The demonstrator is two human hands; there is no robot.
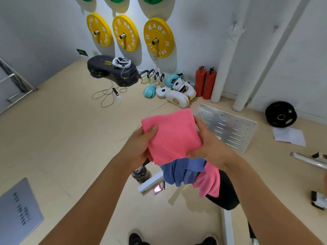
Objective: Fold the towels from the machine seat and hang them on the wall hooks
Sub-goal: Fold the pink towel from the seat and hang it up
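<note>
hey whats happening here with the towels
A person is folding a pink towel in mid-air, the left hand pinching one edge and the right hand gripping the other side. Below it, a blue towel and another pink towel lie unfolded in a heap on the black machine seat. Nothing has been hung yet as far as this view shows; yellow weight plates are mounted on the wall ahead.
</note>
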